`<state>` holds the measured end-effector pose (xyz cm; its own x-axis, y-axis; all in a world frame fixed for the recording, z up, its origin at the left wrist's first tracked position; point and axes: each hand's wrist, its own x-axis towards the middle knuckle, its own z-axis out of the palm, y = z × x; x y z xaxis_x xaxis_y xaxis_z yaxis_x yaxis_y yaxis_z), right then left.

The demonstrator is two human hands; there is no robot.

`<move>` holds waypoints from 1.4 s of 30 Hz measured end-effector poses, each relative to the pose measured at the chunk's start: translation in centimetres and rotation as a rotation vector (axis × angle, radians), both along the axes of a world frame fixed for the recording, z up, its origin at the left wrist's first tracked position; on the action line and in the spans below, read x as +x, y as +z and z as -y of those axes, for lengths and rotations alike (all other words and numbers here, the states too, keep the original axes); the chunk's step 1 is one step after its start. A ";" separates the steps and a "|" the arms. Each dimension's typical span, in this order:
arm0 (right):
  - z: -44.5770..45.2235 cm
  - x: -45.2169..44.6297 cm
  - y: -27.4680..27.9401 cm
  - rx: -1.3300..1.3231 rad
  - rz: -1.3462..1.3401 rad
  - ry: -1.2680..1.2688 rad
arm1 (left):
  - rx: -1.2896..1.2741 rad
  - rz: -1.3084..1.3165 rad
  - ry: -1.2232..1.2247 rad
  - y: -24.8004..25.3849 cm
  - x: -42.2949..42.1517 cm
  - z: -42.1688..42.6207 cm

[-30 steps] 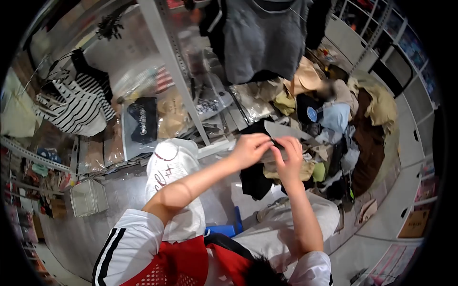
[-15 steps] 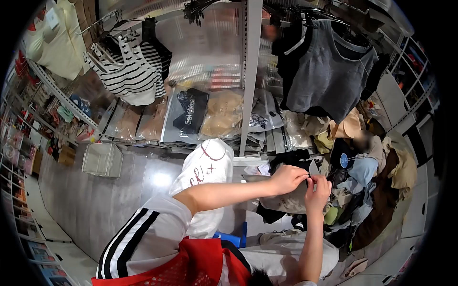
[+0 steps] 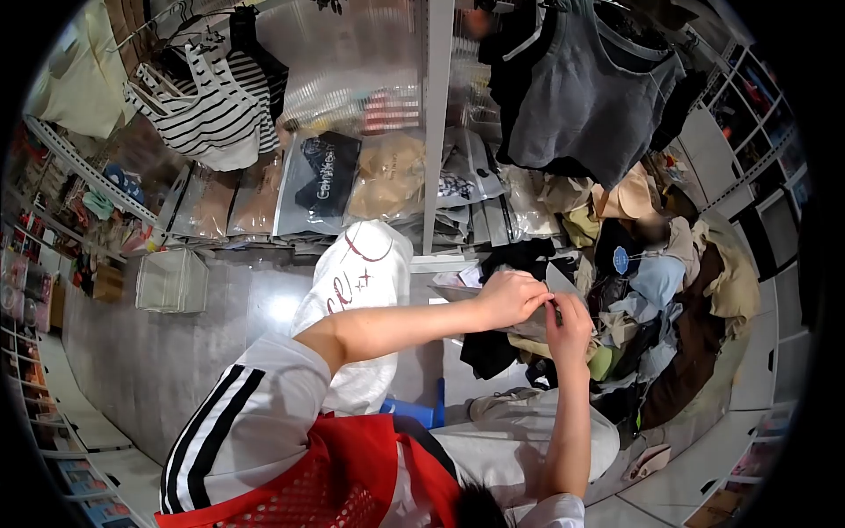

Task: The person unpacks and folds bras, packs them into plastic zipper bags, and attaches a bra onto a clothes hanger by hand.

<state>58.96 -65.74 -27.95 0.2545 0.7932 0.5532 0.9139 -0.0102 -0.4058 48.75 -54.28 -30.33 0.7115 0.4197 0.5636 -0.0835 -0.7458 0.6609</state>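
My left hand (image 3: 510,299) and my right hand (image 3: 568,327) meet in front of me, fingertips pinched close together. Between them is the edge of a frosted plastic garment bag (image 3: 562,280), whose pale corner sticks up above the fingers. The rest of the bag hangs below and is mostly covered by my hands. Just beyond my right hand lies a heap of loose clothes, with a light blue garment (image 3: 657,282) and a round blue tag (image 3: 620,260). A black garment (image 3: 489,354) lies below my left hand.
Bagged garments (image 3: 320,180) line the low shelf ahead, under hanging striped tops (image 3: 220,114) and a grey tank top (image 3: 594,97). A white upright post (image 3: 436,132) divides the rack. A white basket (image 3: 172,282) stands on the left floor; a blue plastic item (image 3: 414,412) is near my legs.
The view has shifted, so the surroundings appear higher and further left. Both hands stay pinched together on the bag. Its printed lower part, seen earlier below them, now shows less.
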 end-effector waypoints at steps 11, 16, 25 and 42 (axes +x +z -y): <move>0.3 0.7 1.1 0.029 -0.165 0.163 | 0.405 0.150 -0.080 0.9 -0.3 -1.1; 0.7 0.8 0.7 0.048 -0.176 0.181 | 0.380 0.107 -0.089 1.3 -0.6 -1.0; 2.0 2.0 -0.6 0.015 -0.147 0.154 | 0.276 0.113 -0.087 1.9 -0.7 -1.6; 7.2 8.9 -3.8 -0.033 0.043 -0.187 | -0.067 0.191 0.318 4.5 -3.5 -8.7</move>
<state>67.88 -72.91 -31.72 0.3756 0.7522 0.5414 0.9115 -0.1942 -0.3626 45.28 -45.61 -25.81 0.4244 0.6431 0.6375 0.0190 -0.7102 0.7038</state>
